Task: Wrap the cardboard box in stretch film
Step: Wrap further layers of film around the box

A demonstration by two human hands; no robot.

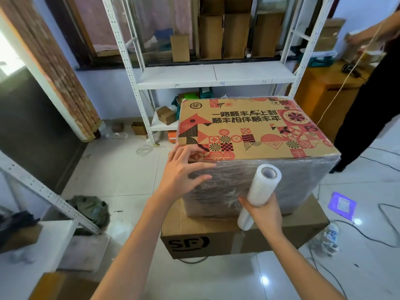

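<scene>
Hands (184, 172) — glossy film roll (259, 191), crinkled wrap on cardboard box (249, 131).

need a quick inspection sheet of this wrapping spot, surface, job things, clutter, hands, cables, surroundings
surface: glossy white tiled floor; flat brown cardboard box with black logo serves as a stand.
job's things: large printed red-and-black patterned cardboard box sits on the stand, its near side already covered in clear film; white stretch film roll upright in front of it.
clutter: crumpled green-grey bundle, small brown cartons, film scraps.
grippers: left hand flat, pressing the film at the box's near top edge; right hand grips the roll.
cables: black cords and a white power strip on the floor.
surroundings: white metal shelving; second person in black.
</scene>
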